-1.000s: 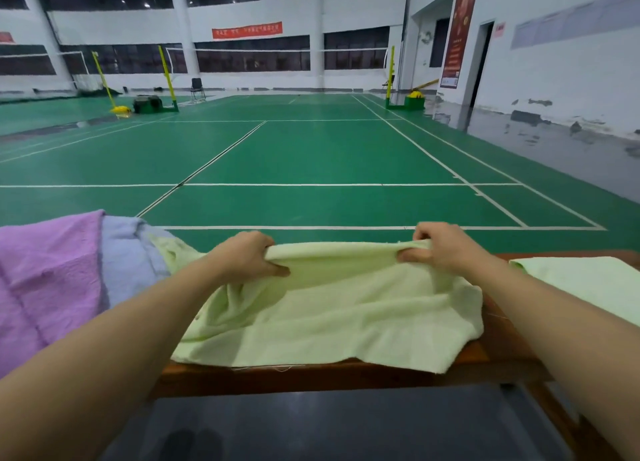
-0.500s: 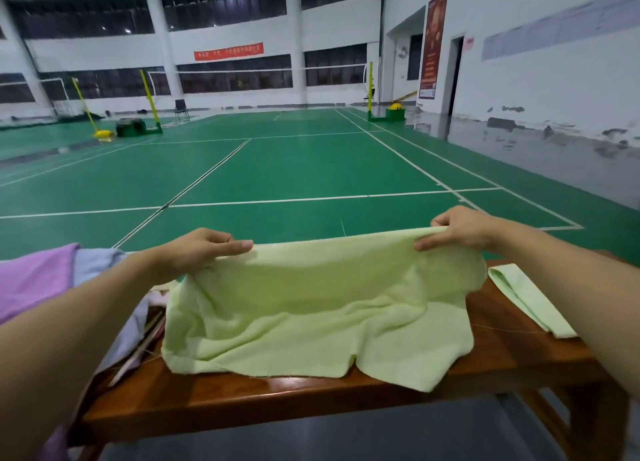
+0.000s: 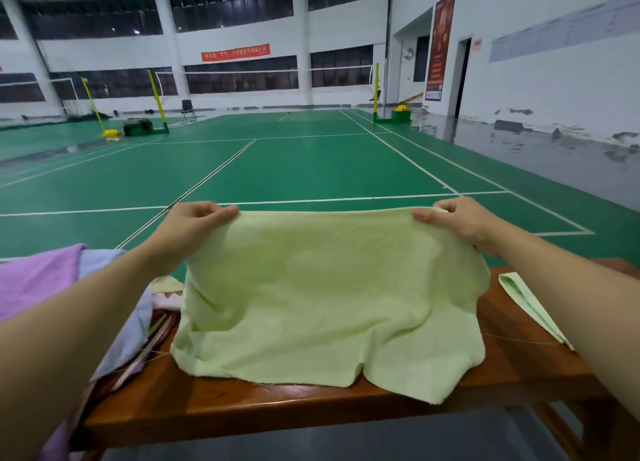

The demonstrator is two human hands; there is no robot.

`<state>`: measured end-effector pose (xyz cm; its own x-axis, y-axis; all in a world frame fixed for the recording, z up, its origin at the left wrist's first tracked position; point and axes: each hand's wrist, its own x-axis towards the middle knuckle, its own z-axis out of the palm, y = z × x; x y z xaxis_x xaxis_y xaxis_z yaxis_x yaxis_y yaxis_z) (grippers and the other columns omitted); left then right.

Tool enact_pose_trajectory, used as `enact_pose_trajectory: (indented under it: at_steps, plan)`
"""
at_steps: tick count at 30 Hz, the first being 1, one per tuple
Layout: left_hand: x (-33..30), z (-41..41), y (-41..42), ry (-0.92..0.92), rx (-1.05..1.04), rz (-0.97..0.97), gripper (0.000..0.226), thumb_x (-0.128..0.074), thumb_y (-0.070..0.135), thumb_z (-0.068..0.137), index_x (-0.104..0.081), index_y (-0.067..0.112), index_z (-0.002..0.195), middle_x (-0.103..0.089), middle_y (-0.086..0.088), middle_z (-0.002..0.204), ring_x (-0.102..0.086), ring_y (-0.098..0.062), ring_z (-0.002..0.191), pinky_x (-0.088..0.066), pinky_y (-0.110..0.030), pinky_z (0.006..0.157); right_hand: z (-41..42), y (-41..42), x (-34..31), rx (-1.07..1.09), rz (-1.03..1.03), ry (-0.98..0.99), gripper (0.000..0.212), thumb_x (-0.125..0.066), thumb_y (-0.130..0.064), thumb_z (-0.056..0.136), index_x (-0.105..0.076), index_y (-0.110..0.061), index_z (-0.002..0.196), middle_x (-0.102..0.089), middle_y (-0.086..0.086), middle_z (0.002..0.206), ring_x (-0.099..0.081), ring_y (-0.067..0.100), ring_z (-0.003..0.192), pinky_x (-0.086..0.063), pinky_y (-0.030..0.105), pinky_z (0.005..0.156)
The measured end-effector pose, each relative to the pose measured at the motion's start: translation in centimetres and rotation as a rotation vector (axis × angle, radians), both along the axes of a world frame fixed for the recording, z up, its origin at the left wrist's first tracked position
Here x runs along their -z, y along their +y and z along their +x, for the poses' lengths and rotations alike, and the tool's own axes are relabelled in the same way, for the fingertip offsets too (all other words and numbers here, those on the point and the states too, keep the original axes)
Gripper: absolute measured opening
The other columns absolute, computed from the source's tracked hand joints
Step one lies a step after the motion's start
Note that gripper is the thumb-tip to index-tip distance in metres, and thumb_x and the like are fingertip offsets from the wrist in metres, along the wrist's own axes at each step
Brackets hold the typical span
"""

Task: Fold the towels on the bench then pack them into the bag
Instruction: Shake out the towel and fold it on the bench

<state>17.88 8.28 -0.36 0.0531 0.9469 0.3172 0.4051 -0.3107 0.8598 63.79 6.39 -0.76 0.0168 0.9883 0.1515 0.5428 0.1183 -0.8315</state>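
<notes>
Towel (image 3: pixel 329 297) higher, two hands (image 3: pixel 194 223)

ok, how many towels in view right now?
At least 4: a light green towel held up over the bench by the left hand and right hand; a folded green towel at right; purple towel and blue towel at left. More may lie hidden in that pile.

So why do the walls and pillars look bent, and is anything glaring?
Head view: the wide-angle lens bows the pillars and court lines toward the edges; the grey floor by the right wall mirrors light; the held green towel is evenly lit and fairly sharp.
</notes>
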Motion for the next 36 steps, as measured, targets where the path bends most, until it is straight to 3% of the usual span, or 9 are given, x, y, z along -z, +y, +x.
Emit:
enact_pose_trajectory:
  at_steps: [5, 8, 14, 18, 21, 25, 28, 32, 36]
  plan:
    - [0.0, -1.4, -0.1, 0.326, 0.024, -0.128, 0.082, -0.068, 0.085, 0.058, -0.060, 0.004, 0.066, -0.048, -0.006, 0.060, -0.045, -0.016, 0.053, -0.032, -0.028, 0.058, 0.7, 0.9, -0.1, 0.283, 0.243, -0.070, 0.053, -0.069, -0.060, 0.086, -0.049, -0.014, 0.070, -0.045, 0.005, 0.067, -0.045, 0.020, 0.064, -0.031, 0.034, 0.060]
    - [-0.1, -2.0, 0.0, 0.398, 0.031, -0.125, 0.072, -0.066, 0.087, 0.055, -0.051, 0.017, 0.062, -0.041, -0.001, 0.059, -0.042, -0.015, 0.054, -0.029, -0.028, 0.057, 1.6, 1.4, 0.5, 0.358, 0.224, -0.094, 0.059, -0.069, -0.069, 0.080, -0.050, -0.015, 0.068, -0.050, 0.005, 0.067, -0.049, 0.023, 0.065, -0.035, 0.036, 0.063]
    - [-0.1, -2.7, 2.9, 0.596, -0.043, -0.131, 0.097, -0.053, 0.097, 0.055, -0.066, 0.003, 0.075, -0.057, -0.004, 0.064, -0.055, -0.019, 0.061, -0.042, -0.032, 0.064, 2.1, 3.4, 1.3, 0.402, 0.097, -0.180, 0.075, -0.056, -0.094, 0.060, -0.045, -0.020, 0.065, -0.045, 0.001, 0.062, -0.047, 0.023, 0.062, -0.035, 0.038, 0.066]
    - [-1.3, -1.6, 6.7, 0.614, -0.222, -0.023, 0.081, -0.057, 0.084, 0.073, -0.068, 0.005, 0.084, -0.071, -0.013, 0.085, -0.066, -0.028, 0.076, -0.052, -0.037, 0.073, 1.8, 6.0, 0.7, 0.450, 0.101, -0.193, 0.071, -0.051, -0.090, 0.071, -0.043, -0.020, 0.072, -0.045, 0.002, 0.065, -0.047, 0.024, 0.063, -0.032, 0.038, 0.063]
    - [-4.7, -0.3, 9.2, 0.572, -0.307, 0.053, 0.068, -0.061, 0.070, 0.083, -0.065, 0.003, 0.091, -0.070, -0.017, 0.097, -0.063, -0.032, 0.084, -0.050, -0.039, 0.074, 1.1, 8.4, -2.7, 0.482, 0.161, -0.187, 0.070, -0.043, -0.088, 0.078, -0.044, -0.018, 0.073, -0.049, 0.003, 0.069, -0.048, 0.023, 0.065, -0.031, 0.036, 0.061]
    - [-11.4, 0.4, 10.0, 0.427, -0.342, 0.183, 0.068, -0.060, 0.070, 0.083, -0.060, 0.003, 0.093, -0.065, -0.013, 0.094, -0.061, -0.032, 0.085, -0.049, -0.040, 0.077, 0.4, 9.3, -10.1, 0.534, 0.351, -0.141, 0.065, -0.040, -0.082, 0.085, -0.038, -0.019, 0.069, -0.044, 0.002, 0.066, -0.040, 0.019, 0.060, -0.025, 0.034, 0.055]
    - [-13.4, -0.1, 8.6, 0.426, -0.348, 0.238, 0.075, -0.056, 0.075, 0.081, -0.064, 0.002, 0.095, -0.066, -0.014, 0.089, -0.063, -0.032, 0.083, -0.051, -0.041, 0.077, 0.3, 7.8, -12.3, 0.536, 0.430, -0.187, 0.065, -0.039, -0.082, 0.085, -0.037, -0.018, 0.070, -0.043, 0.003, 0.066, -0.039, 0.020, 0.059, -0.025, 0.034, 0.055]
    - [-10.8, -1.3, 5.0, 0.468, -0.350, 0.234, 0.077, -0.055, 0.078, 0.074, -0.058, 0.002, 0.074, -0.063, -0.015, 0.072, -0.060, -0.034, 0.071, -0.040, -0.036, 0.061, 0.5, 3.9, -9.9, 0.473, 0.415, -0.229, 0.064, -0.047, -0.081, 0.082, -0.038, -0.020, 0.066, -0.042, 0.001, 0.061, -0.038, 0.020, 0.055, -0.023, 0.034, 0.053]
    - [-7.1, -3.4, 0.3, 0.562, -0.254, 0.166, 0.077, -0.056, 0.080, 0.074, -0.056, 0.004, 0.068, -0.060, -0.015, 0.065, -0.059, -0.033, 0.066, -0.037, -0.035, 0.059, 1.7, -0.6, -6.1, 0.371, 0.351, -0.370, 0.074, -0.048, -0.086, 0.072, -0.057, -0.012, 0.071, -0.058, 0.004, 0.067, -0.052, 0.023, 0.061, -0.035, 0.034, 0.059]
